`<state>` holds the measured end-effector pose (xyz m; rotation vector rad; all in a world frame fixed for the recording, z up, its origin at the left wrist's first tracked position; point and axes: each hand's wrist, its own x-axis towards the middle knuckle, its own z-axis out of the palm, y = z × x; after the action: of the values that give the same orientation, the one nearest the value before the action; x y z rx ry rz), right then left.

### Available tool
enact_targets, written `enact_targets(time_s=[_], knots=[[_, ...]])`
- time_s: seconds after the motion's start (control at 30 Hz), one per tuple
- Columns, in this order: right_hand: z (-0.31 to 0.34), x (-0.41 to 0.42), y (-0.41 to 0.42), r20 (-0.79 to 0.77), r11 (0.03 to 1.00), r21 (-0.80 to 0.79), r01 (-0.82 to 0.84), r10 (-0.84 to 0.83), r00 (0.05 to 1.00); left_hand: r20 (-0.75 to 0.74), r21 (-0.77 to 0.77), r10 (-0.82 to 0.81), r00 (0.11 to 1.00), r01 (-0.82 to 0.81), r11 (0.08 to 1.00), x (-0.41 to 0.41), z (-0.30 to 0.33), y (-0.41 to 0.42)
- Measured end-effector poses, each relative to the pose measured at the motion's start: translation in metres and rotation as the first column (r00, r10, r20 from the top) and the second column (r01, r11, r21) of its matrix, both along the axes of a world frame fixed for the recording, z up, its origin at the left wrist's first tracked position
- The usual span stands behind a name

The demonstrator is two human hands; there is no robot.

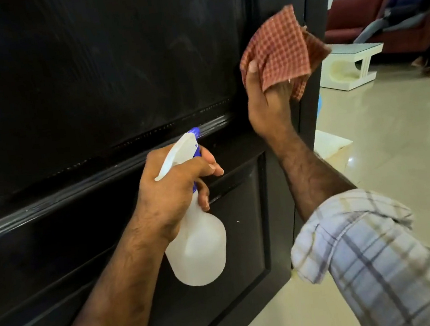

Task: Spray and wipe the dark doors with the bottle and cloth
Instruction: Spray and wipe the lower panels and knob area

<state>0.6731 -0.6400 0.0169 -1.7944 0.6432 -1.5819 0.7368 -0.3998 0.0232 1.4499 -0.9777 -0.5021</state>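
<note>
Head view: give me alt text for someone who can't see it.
A left hand grips a white spray bottle aimed at a dark door, while the right hand holds a red checked cloth against the door's edge.

Background items, right of frame
Red sofa [355, 11] with seated person [406, 5]; white coffee table [351, 65] in front, on glossy beige tiled floor [397, 144].

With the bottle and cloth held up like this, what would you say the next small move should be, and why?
Probably squeeze the trigger: the left hand grips the spray bottle with its blue nozzle aimed at the dark door, while the right hand holds the checked cloth at the door's edge, ready to wipe.
</note>
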Motion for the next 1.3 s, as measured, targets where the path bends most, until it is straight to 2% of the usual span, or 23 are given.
enact_targets(time_s=[0.13, 0.23, 0.3, 0.33, 0.43, 0.57, 0.63, 0.7, 0.77, 0.87, 0.97, 1.0, 1.07, 1.2, 1.3], knots=[[-0.073, -0.003, 0.017, 0.078, 0.953, 0.299, -0.04, 0.017, 0.997, -0.03, 0.017, 0.014, 0.999, -0.014, 1.0, -0.001, -0.01, 0.004], [-0.132, -0.012, 0.052, 0.067, 0.814, 0.577, -0.064, 0.03, 0.997, -0.028, 0.041, 0.015, 0.999, -0.014, 0.999, -0.005, -0.018, 0.002], [-0.165, -0.013, 0.066, 0.04, 0.736, 0.674, -0.069, 0.057, 0.998, -0.039, 0.042, 0.01, 0.999, -0.008, 0.999, -0.01, -0.021, 0.001], [-0.179, -0.01, 0.06, 0.023, 0.73, 0.681, -0.053, 0.051, 0.998, -0.042, 0.045, 0.008, 0.999, -0.006, 0.999, -0.013, -0.021, 0.0], [-0.13, -0.008, 0.052, 0.066, 0.774, 0.633, -0.028, -0.018, 0.998, -0.025, 0.053, -0.002, 1.0, 0.003, 0.999, -0.016, -0.019, 0.0], [-0.005, -0.005, 0.002, 0.046, 0.904, 0.424, -0.047, 0.031, 0.998, -0.023, 0.029, -0.002, 1.0, 0.003, 1.0, -0.013, -0.009, -0.001], [0.027, -0.007, -0.008, 0.018, 0.954, 0.299, 0.017, -0.024, 1.0, -0.042, 0.031, 0.004, 0.999, -0.002, 1.0, -0.012, -0.007, -0.002], [0.02, -0.009, -0.005, 0.018, 0.976, 0.213, 0.04, -0.045, 0.999, -0.039, 0.045, 0.015, 0.999, -0.014, 0.999, -0.01, -0.01, -0.002], [-0.022, -0.009, -0.001, 0.03, 0.975, 0.223, 0.005, -0.012, 0.999, -0.04, 0.062, 0.032, 0.999, -0.029, 0.998, -0.006, -0.019, -0.001], [-0.111, -0.011, 0.034, -0.021, 0.894, 0.448, 0.002, 0.008, 1.0, -0.039, 0.085, 0.051, 0.998, -0.048, 0.995, -0.005, -0.035, 0.004], [-0.163, -0.012, 0.053, -0.114, 0.803, 0.596, 0.015, 0.066, 0.991, -0.042, 0.107, 0.069, 0.997, -0.064, 0.992, -0.008, -0.048, 0.009], [-0.163, -0.011, 0.054, -0.089, 0.791, 0.612, -0.001, 0.069, 0.994, -0.04, 0.113, 0.074, 0.996, -0.069, 0.991, -0.009, -0.05, 0.01], [-0.134, -0.008, 0.063, -0.009, 0.83, 0.557, -0.04, 0.054, 0.999, -0.032, 0.11, 0.073, 0.997, -0.069, 0.992, -0.009, -0.049, 0.013], [-0.031, 0.003, 0.042, 0.05, 0.952, 0.301, -0.061, 0.048, 0.998, -0.026, 0.057, 0.051, 0.998, -0.05, 0.997, -0.003, -0.024, 0.018], [0.023, 0.007, 0.03, 0.047, 0.995, 0.094, 0.026, -0.031, 0.998, -0.057, -0.013, 0.032, 0.998, -0.033, 0.999, 0.003, -0.008, 0.022]])
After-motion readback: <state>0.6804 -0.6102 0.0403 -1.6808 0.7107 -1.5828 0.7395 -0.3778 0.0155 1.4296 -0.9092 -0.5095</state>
